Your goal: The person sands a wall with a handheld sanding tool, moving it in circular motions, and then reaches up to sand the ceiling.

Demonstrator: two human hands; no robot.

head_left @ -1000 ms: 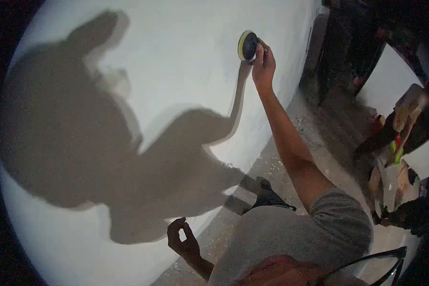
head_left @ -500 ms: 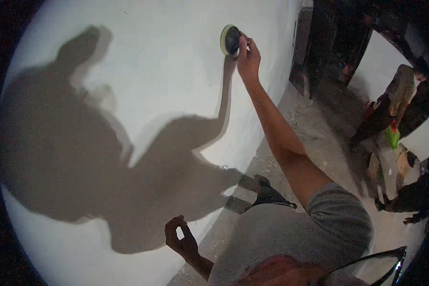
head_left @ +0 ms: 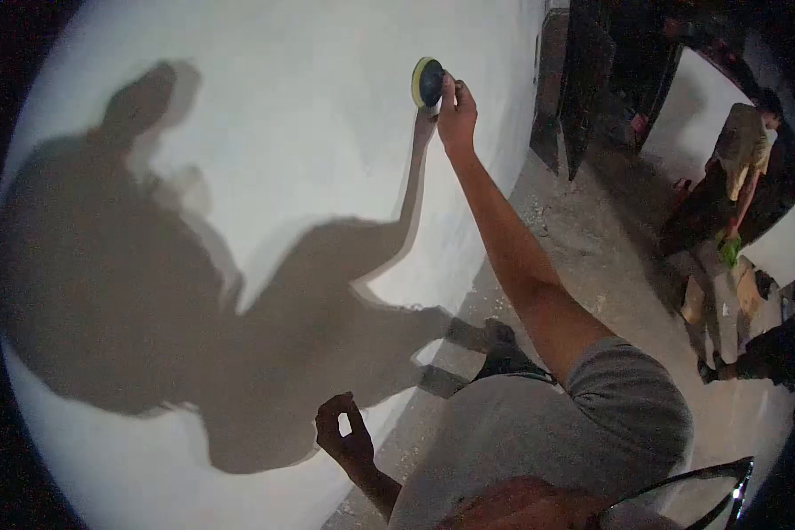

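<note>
Near the top centre, my right hand point(head_left: 458, 115) grips the back of a round black pad point(head_left: 430, 82) with a yellow-green rim. The pad's face is turned to the white wall point(head_left: 309, 115); whether it touches the wall I cannot tell. Lower down, my left hand point(head_left: 344, 439) is in dark silhouette in front of the wall. Its thumb and fingers curl into a ring with the tips together, and anything between the tips is too dark to make out. A large shadow of my body and arms covers much of the wall.
A concrete floor point(head_left: 561, 216) runs along the wall's base. At the right, another person point(head_left: 744, 150) bends over with a green item point(head_left: 730, 251) at one hand. Dark door-like panels point(head_left: 583, 88) stand at the upper right. Black-framed glasses point(head_left: 740, 495) show at the lower right.
My right hand and the pad have moved slightly down the view. My left hand has shifted a little right and up, still curled. The other person's arm and the green item have moved.
</note>
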